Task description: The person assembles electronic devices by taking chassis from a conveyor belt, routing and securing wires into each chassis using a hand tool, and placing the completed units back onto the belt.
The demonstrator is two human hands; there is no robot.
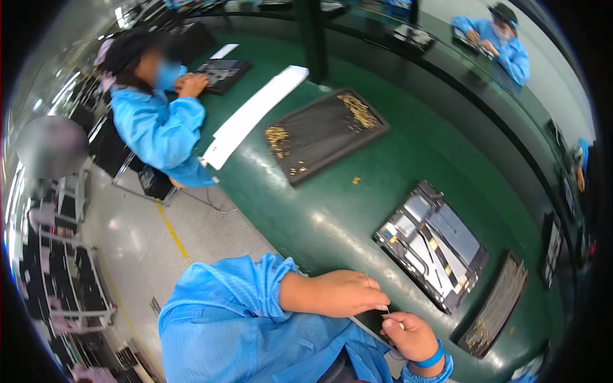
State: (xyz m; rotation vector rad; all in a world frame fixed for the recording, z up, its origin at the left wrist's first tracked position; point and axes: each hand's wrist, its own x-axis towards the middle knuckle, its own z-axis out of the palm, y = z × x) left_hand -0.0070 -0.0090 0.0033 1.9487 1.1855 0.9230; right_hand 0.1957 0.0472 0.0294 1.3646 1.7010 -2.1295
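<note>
My left hand [348, 293] reaches in from the left over the near edge of the green table, its fingers bent and pressed together. Close to its fingertips is my right hand [412, 335], wearing a blue wristband, with thumb and fingers in a pinch. A thin, pale, pin-like piece [387, 311] shows between the two hands; it is too small to name. Just beyond the hands lies a flat black tray of parts [434, 246], with silver panels and dark strips. To the right of it, a narrow dark tray [495, 306] holds many small thin metal pieces.
A larger black tray [319, 137] with piles of brass-coloured pieces lies farther back. White sheets [255, 115] lie beside a co-worker [159, 121] at the left. A dark post [311, 38] stands behind. Another person [498, 41] works across the table.
</note>
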